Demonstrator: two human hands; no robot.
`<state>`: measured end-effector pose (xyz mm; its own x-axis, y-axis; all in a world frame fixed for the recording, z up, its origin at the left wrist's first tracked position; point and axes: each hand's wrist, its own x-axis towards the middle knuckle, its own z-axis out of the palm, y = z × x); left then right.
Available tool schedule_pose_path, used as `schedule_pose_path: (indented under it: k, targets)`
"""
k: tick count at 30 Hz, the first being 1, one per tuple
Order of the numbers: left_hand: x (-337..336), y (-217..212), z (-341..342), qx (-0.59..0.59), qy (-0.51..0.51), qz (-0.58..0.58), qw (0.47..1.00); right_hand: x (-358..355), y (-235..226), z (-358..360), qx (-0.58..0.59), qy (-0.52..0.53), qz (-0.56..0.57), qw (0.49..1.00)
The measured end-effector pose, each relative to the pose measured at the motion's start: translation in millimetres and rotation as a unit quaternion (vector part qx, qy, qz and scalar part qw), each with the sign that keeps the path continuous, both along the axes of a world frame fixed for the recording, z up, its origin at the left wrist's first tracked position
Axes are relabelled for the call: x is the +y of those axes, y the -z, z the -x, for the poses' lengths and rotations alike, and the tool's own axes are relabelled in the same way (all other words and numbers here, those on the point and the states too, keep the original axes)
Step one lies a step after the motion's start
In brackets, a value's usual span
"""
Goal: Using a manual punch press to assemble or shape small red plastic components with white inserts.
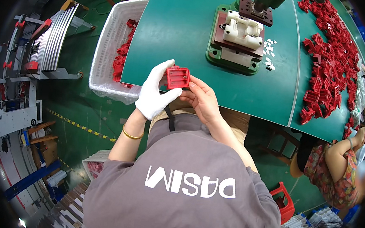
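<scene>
Red part: a small red plastic frame (178, 77) with slotted ribs, which I see held up over the near edge of the green surface (175, 29).
Left grip: my left hand (153, 93), in a white glove, closed on the frame's left side, thumb underneath.
Right grip: my right hand (202, 99), bare, fingertips pinching the frame's right and lower edge.
Press: a green-based fixture (238, 37) carrying a white mould block, farther back on the surface.
Pile: loose red parts (329, 69) heaped along the right.
Basket: a white mesh basket (107, 45) with red parts, left of the surface.
Neighbour: another person's arm (341, 148) at right.
</scene>
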<state>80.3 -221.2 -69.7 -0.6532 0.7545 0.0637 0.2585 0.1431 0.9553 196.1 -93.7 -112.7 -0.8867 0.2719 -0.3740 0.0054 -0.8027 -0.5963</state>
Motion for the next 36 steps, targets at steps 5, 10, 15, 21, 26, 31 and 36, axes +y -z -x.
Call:
schedule_pose_path:
  k: [5, 10, 15, 21, 26, 31, 36]
  targets:
    - [-3.0, 0.2, 5.6, -0.164, 0.03, -0.031, 0.985, -1.9, -0.1, -1.0, 0.006, 0.012, -0.021, 1.0]
    - [-4.4, 2.5, 9.1, -0.222, 0.033, -0.043, 0.974, -1.0, -3.7, -2.8, -0.009, 0.029, -0.076, 0.997]
    - [-2.7, 6.7, 10.5, -0.286, 0.044, -0.072, 0.955, 1.6, -12.2, -5.2, 0.006, 0.042, -0.098, 0.994]
    - [-1.7, 5.4, 8.7, -0.377, 0.072, -0.109, 0.917, 0.7, -22.8, -8.2, 0.024, 0.055, -0.11, 0.992]
    - [-1.6, 5.8, 8.1, -0.413, 0.081, -0.132, 0.898, -0.4, -27.1, -8.3, 0.037, 0.057, -0.135, 0.989]
    - [-3.1, 5.7, 9.4, -0.395, 0.086, -0.137, 0.904, -3.5, -25.3, -8.6, 0.058, 0.056, -0.155, 0.985]
    - [-1.6, -0.5, 2.4, -0.325, 0.037, -0.135, 0.935, -4.8, -16.6, -4.3, 0.045, 0.077, -0.174, 0.981]
